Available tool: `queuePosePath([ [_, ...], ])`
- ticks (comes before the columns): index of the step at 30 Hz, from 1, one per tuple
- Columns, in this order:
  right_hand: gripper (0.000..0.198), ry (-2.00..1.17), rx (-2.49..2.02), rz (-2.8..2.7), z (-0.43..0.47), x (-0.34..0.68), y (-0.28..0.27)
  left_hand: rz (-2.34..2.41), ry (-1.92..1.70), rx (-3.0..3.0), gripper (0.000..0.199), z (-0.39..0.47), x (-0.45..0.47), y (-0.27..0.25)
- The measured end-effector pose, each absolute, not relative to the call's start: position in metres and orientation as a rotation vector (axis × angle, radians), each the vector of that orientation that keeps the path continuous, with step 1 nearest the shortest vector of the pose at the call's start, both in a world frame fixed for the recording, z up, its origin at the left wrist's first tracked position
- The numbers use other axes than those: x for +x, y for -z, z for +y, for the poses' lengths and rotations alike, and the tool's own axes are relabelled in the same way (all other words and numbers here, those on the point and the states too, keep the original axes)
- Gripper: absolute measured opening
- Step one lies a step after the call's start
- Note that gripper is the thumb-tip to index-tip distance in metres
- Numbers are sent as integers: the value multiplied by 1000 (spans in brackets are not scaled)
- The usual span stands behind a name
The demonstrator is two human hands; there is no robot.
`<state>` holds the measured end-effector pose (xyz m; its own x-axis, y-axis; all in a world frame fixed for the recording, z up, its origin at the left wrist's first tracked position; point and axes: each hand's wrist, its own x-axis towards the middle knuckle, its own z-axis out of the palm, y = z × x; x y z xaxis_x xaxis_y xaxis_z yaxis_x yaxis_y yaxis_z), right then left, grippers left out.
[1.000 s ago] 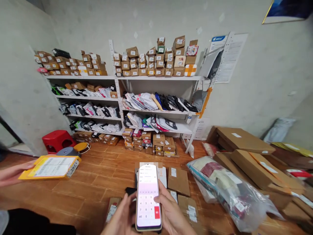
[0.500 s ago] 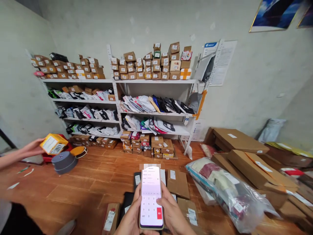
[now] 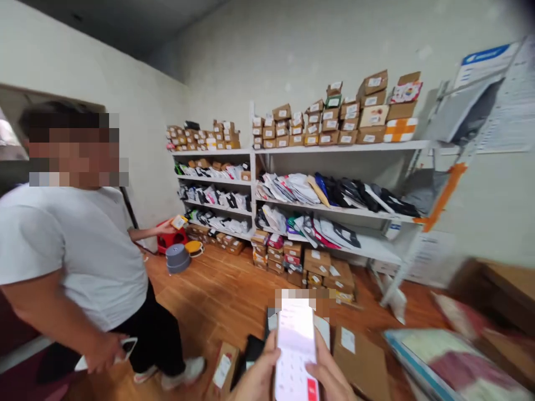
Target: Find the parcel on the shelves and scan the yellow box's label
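Note:
A smartphone is held upright in front of me, its bright screen showing a number keypad with a red key at the lower right. My left hand wraps round its left edge, the thumb lying along the side. My right hand grips the other edge, with its thumb over the keypad. Beneath the phone, cardboard parcels with white labels lie on the floor, partly hidden by my hands.
At left stands a person in a white T-shirt, holding out a small yellow box. White shelves of labelled boxes and bagged parcels line the wall. A grey stool stands on the floor. A clear-wrapped bundle lies at right.
My view has turned left, bringing the person's body into sight where only an arm with the yellow box showed. The phone stays in both my hands.

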<state>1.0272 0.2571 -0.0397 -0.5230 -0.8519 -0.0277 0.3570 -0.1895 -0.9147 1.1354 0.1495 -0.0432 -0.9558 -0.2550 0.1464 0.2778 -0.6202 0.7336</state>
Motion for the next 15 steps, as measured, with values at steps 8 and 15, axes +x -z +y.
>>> queuePosePath([
  [8,86,1732,-780,1183,258,1042,27,-1085,2623,261,76,160,1149,48],
  [15,91,1788,-890,1195,253,1047,34,-1114,2704,350,74,158,1153,43],
])
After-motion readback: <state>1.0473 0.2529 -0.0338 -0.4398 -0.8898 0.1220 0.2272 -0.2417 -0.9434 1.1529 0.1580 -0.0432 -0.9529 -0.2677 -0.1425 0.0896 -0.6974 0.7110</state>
